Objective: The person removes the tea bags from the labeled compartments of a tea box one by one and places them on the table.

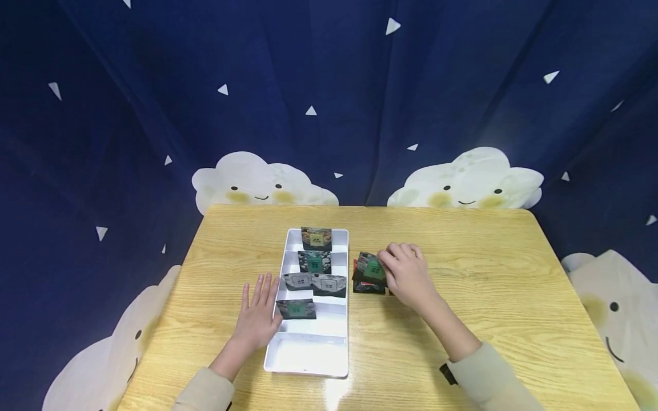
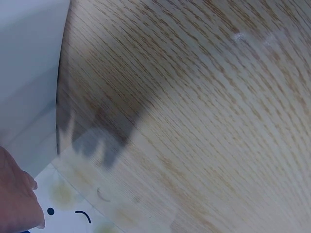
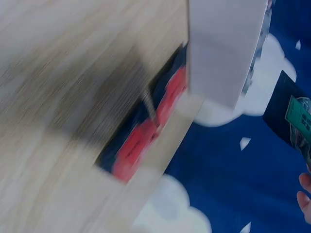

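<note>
A white divided tray (image 1: 322, 357) stands on the table, with several small dark packets in its compartments. My left hand (image 1: 258, 319) lies at the tray's left side, fingers straight, its thumb by the wall near a green-labelled packet (image 1: 296, 309). My right hand (image 1: 409, 275) pinches another dark packet with a green label (image 1: 374, 269) just right of the tray. Below that held packet, a dark packet with red (image 3: 133, 148) lies on the table, partly covered in the head view. In the right wrist view the held packet (image 3: 300, 116) and fingertips show at the right edge.
Two packets with grey labels overlap in one compartment, the right one (image 1: 329, 285) reaching toward the tray's right wall. A yellow-labelled packet (image 1: 316, 239) leans in the far compartment. Behind the wooden table (image 1: 488, 268) hangs a dark blue curtain (image 1: 349, 85).
</note>
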{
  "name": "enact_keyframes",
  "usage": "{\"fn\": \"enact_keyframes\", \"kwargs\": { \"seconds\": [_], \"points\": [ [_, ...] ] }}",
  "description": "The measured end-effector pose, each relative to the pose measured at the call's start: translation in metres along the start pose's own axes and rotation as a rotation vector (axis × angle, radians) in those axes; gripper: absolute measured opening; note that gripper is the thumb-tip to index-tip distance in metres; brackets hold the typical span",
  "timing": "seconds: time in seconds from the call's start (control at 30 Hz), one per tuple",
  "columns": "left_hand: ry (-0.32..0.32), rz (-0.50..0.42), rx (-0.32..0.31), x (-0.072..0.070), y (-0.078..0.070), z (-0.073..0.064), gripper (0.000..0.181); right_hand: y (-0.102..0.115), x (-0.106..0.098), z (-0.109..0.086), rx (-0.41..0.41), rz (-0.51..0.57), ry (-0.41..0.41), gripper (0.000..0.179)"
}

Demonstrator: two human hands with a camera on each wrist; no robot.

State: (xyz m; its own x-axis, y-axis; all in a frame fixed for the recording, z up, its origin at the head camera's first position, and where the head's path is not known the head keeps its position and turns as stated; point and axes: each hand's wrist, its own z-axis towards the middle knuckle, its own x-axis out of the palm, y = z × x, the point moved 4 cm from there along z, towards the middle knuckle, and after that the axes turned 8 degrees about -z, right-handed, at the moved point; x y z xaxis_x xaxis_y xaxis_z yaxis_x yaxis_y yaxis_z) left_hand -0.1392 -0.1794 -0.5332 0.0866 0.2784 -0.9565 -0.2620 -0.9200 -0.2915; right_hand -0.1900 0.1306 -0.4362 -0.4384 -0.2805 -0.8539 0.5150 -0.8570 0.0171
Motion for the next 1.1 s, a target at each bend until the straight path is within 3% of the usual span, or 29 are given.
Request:
{"fn": "enact_keyframes", "kwargs": {
  "seconds": [0.3, 0.53, 0.77, 1.1],
  "points": [
    [-0.023, 0.000, 0.013, -0.001, -0.001, 0.000, 0.072, -0.065, -0.001, -0.027, 0.159, -0.044, 0.070, 0.016],
    [-0.005, 0.007, -0.004, -0.002, -0.001, 0.000, 0.074, -0.104, 0.008, -0.056, 0.216, -0.040, 0.148, 0.021],
    [-0.016, 0.011, 0.000, -0.002, -0.001, 0.000, 0.073, -0.127, 0.022, -0.081, 0.263, -0.060, 0.229, 0.022],
    [-0.004, 0.003, -0.008, 0.000, 0.000, 0.001, 0.073, -0.145, 0.054, -0.100, 0.315, -0.096, 0.351, 0.016]
  ]
}}
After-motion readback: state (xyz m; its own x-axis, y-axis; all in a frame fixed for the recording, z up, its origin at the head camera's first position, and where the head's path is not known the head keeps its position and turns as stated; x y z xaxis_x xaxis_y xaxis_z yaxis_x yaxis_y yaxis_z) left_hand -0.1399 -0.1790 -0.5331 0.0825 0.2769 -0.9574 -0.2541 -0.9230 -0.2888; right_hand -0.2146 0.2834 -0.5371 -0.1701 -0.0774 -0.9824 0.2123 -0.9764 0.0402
